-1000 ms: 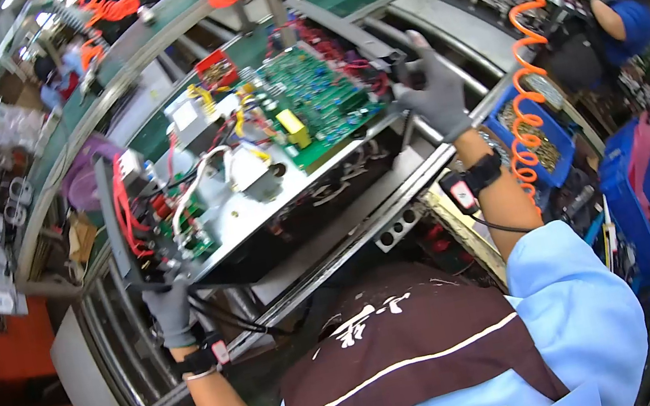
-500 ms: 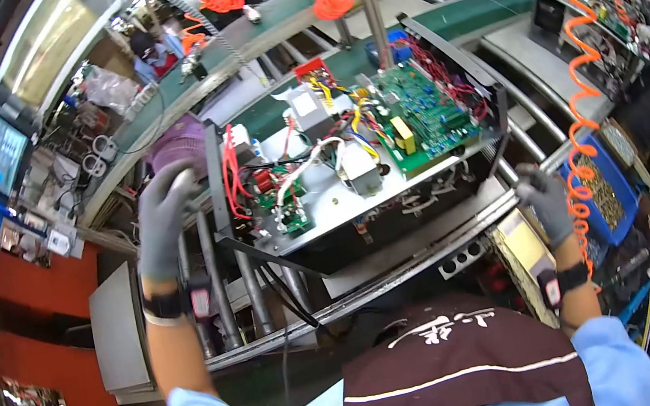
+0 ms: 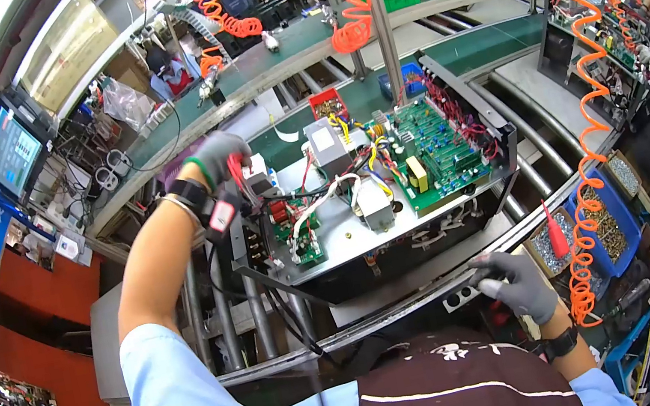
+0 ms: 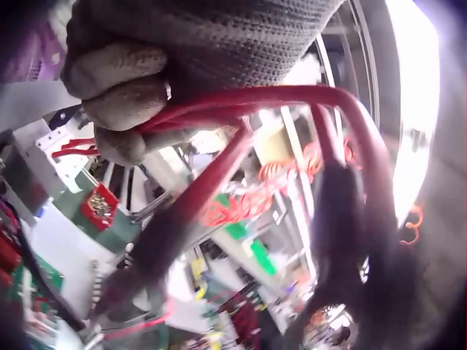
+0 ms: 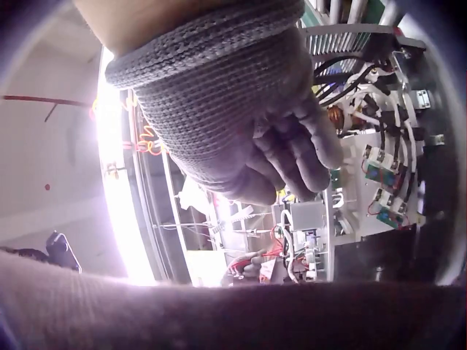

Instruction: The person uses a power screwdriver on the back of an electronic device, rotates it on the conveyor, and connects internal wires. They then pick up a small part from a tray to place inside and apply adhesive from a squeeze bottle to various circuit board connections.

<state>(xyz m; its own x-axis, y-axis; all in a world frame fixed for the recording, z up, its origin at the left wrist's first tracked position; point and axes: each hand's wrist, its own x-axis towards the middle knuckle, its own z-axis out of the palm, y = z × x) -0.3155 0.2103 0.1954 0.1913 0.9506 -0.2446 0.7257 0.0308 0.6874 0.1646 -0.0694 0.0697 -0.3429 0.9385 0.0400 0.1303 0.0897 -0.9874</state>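
An open electronic chassis lies on the roller conveyor, with a green circuit board on its right half. My gloved left hand is at its left end and grips a bundle of red cables. In the left wrist view the curled fingers close round the red cables, whose dark sleeved ends hang below. My gloved right hand hovers by the front rail, fingers loosely bent and holding nothing. The right wrist view shows that hand with the chassis wiring beyond it.
Blue bins of screws stand to the right, beside a coiled orange air hose. A small red box of parts sits behind the chassis. Metal rollers run under it, and a monitor is at the left.
Both hands have come off the ends of the chassis. The left moved up and inward and took hold of the red cables; the right drew back toward the body and front rail.
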